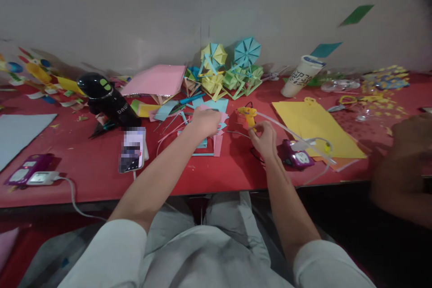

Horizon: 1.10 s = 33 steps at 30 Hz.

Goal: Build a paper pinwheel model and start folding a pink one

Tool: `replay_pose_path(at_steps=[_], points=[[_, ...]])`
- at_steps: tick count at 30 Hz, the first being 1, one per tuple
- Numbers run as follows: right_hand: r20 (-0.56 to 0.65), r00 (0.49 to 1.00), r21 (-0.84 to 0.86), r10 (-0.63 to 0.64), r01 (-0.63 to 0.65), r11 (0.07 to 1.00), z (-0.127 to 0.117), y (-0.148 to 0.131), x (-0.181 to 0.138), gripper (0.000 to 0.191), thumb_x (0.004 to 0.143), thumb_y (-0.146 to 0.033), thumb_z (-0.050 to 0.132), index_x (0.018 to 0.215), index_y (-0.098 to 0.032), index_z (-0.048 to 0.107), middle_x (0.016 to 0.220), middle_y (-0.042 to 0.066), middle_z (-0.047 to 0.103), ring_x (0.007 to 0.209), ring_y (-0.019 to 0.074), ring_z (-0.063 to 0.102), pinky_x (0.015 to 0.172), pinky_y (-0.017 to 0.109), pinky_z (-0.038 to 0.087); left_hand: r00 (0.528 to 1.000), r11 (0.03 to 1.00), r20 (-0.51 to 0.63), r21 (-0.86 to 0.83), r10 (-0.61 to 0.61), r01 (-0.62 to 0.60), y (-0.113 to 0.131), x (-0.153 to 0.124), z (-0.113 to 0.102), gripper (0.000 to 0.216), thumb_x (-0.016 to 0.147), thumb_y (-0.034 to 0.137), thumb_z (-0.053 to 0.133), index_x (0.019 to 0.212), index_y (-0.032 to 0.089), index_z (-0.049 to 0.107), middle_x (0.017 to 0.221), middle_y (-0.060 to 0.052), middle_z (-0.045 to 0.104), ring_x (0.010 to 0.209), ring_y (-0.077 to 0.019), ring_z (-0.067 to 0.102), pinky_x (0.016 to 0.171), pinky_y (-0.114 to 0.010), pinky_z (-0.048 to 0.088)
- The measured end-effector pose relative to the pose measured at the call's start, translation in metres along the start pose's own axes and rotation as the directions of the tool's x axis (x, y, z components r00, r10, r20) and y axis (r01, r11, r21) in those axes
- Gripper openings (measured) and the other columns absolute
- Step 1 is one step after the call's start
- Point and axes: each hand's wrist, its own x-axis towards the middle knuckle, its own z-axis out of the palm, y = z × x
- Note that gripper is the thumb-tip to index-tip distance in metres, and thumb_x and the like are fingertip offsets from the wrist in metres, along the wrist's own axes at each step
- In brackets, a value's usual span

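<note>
My left hand is closed and reaches over a cluster of pink and light-blue paper pieces. Its fingertips are turned away, so what they grip is hidden. A yellow hot glue gun lies to the right, with a clear glue stick running from its back towards the lower right. My right hand has its thumb and fingers pinched at the lower end of the gun's handle. Behind the hands stand folded yellow, green and blue paper models.
A black bottle and a phone are on the left. Yellow paper sheets, a purple power socket, a paper cup and scissors are on the right. Another person's arm rests at the right edge.
</note>
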Motion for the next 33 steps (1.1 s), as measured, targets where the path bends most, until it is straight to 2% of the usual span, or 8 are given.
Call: replay_pose_path(at_steps=[1, 3, 6, 8, 13, 22, 29, 33], points=[[0.141, 0.989, 0.109, -0.043, 0.028, 0.994, -0.003, -0.005, -0.006, 0.023, 0.082, -0.042, 0.059, 0.084, -0.019, 0.061, 0.084, 0.007, 0.064, 0.078, 0.0209, 0.057, 0.075, 0.035, 0.046, 1.0, 1.0, -0.002, 0.002, 0.003, -0.003, 0.0, 0.0, 0.001, 0.015, 0.077, 0.015, 0.057, 0.086, 0.019, 0.068, 0.088, -0.01, 0.072, 0.103, -0.0259, 0.063, 0.101, -0.046, 0.035], [0.492, 0.857, 0.309, -0.152, -0.009, 0.951, -0.006, -0.017, -0.016, 0.028, 0.082, -0.047, 0.062, 0.082, -0.019, 0.064, 0.082, 0.006, 0.066, 0.075, 0.0195, 0.059, 0.069, 0.032, 0.047, 1.0, 1.0, -0.014, 0.008, 0.01, -0.01, 0.0, 0.001, 0.002, 0.015, 0.076, 0.015, 0.057, 0.086, 0.019, 0.068, 0.089, -0.01, 0.072, 0.103, -0.0256, 0.063, 0.101, -0.046, 0.035], [0.648, 0.731, 0.42, -0.215, -0.107, 0.901, -0.002, -0.034, -0.029, 0.032, 0.079, -0.05, 0.067, 0.088, -0.019, 0.068, 0.086, 0.005, 0.068, 0.074, 0.018, 0.06, 0.066, 0.03, 0.046, 1.0, 1.0, -0.024, 0.016, 0.013, -0.012, -0.001, 0.001, 0.003, 0.013, 0.076, 0.016, 0.057, 0.084, 0.019, 0.067, 0.092, -0.01, 0.072, 0.102, -0.0249, 0.063, 0.101, -0.047, 0.035], [0.643, 0.727, 0.438, -0.24, -0.092, 0.894, 0.005, -0.042, -0.035, 0.033, 0.075, -0.049, 0.073, 0.091, -0.02, 0.071, 0.085, 0.005, 0.069, 0.074, 0.0177, 0.06, 0.065, 0.029, 0.045, 1.0, 1.0, -0.025, 0.02, 0.011, -0.01, -0.001, 0.001, 0.003, 0.013, 0.077, 0.017, 0.057, 0.085, 0.02, 0.067, 0.093, -0.01, 0.073, 0.102, -0.0241, 0.063, 0.101, -0.046, 0.035], [0.511, 0.819, 0.459, -0.259, -0.005, 0.889, 0.025, -0.048, -0.041, 0.029, 0.076, -0.049, 0.073, 0.08, -0.02, 0.072, 0.079, 0.004, 0.069, 0.067, 0.0154, 0.056, 0.062, 0.029, 0.042, 1.0, 1.0, -0.021, 0.007, 0.012, -0.011, -0.002, 0.0, 0.001, 0.014, 0.078, 0.018, 0.057, 0.087, 0.021, 0.068, 0.097, -0.009, 0.073, 0.104, -0.0241, 0.062, 0.103, -0.046, 0.034], [0.417, 0.859, 0.437, -0.299, 0.099, 0.894, 0.033, -0.051, -0.038, 0.028, 0.082, -0.049, 0.067, 0.074, -0.021, 0.068, 0.075, 0.003, 0.066, 0.069, 0.0164, 0.057, 0.069, 0.032, 0.047, 1.0, 0.999, -0.001, -0.019, 0.03, -0.03, -0.003, -0.003, -0.002, 0.014, 0.08, 0.02, 0.057, 0.087, 0.02, 0.069, 0.1, -0.011, 0.073, 0.107, -0.0261, 0.062, 0.105, -0.048, 0.032], [0.294, 0.877, 0.45, -0.38, 0.224, 0.864, 0.036, -0.052, -0.035, 0.022, 0.083, -0.042, 0.067, 0.075, -0.022, 0.07, 0.114, 0.011, 0.065, 0.11, 0.0242, 0.061, 0.096, 0.039, 0.048, 0.999, 0.999, 0.041, -0.034, 0.029, -0.028, -0.005, -0.002, -0.002, 0.018, 0.077, 0.016, 0.059, 0.09, 0.021, 0.07, 0.111, -0.01, 0.072, 0.109, -0.0261, 0.062, 0.108, -0.052, 0.029], [0.379, 0.832, 0.484, -0.405, 0.194, 0.853, 0.035, -0.053, -0.031, 0.021, 0.084, -0.041, 0.065, 0.075, -0.022, 0.068, 0.122, 0.01, 0.066, 0.129, 0.0272, 0.053, 0.107, 0.041, 0.041, 0.998, 0.999, 0.055, -0.037, 0.022, -0.02, -0.005, -0.003, -0.004, 0.018, 0.077, 0.02, 0.062, 0.093, 0.024, 0.07, 0.107, -0.007, 0.073, 0.109, -0.0231, 0.062, 0.11, -0.046, 0.029]])
